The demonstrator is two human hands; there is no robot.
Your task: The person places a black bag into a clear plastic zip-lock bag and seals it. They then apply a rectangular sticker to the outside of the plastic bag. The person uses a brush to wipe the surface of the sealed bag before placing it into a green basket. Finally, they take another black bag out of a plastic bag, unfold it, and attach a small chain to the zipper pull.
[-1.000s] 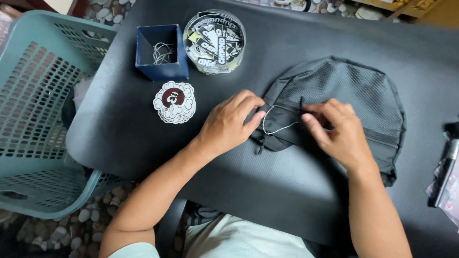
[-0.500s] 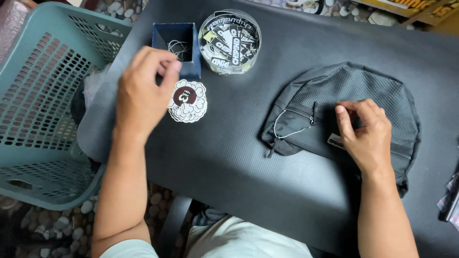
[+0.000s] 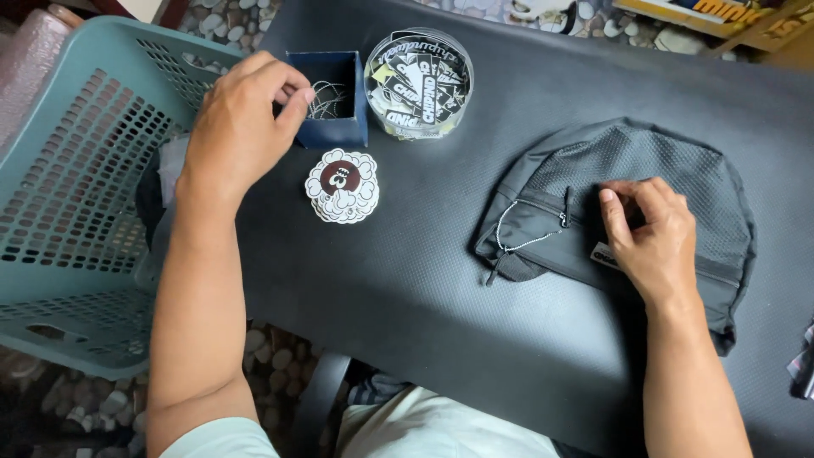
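A black mesh pouch (image 3: 653, 161) lies on the black table (image 3: 407, 297), with a thin ball chain (image 3: 526, 229) looped at its zipper. My right hand (image 3: 649, 237) rests on the pouch, fingers curled against the fabric. My left hand (image 3: 242, 119) reaches over a small dark blue box (image 3: 343, 131) holding several thin wire loops (image 3: 326, 100), fingertips pinched at the box's edge. Whether a loop is between them is hidden. Near the box lies a cloud-shaped stack of stickers (image 3: 343, 187).
A round clear tub of black and white stickers (image 3: 420, 80) stands beside the blue box. A teal plastic laundry basket (image 3: 76, 187) sits left of the table over a pebble floor. Something dark pokes in at the right edge (image 3: 801, 365).
My left hand left the pouch and moved up-left to the blue box. My right hand stayed on the pouch. The view shifted slightly.
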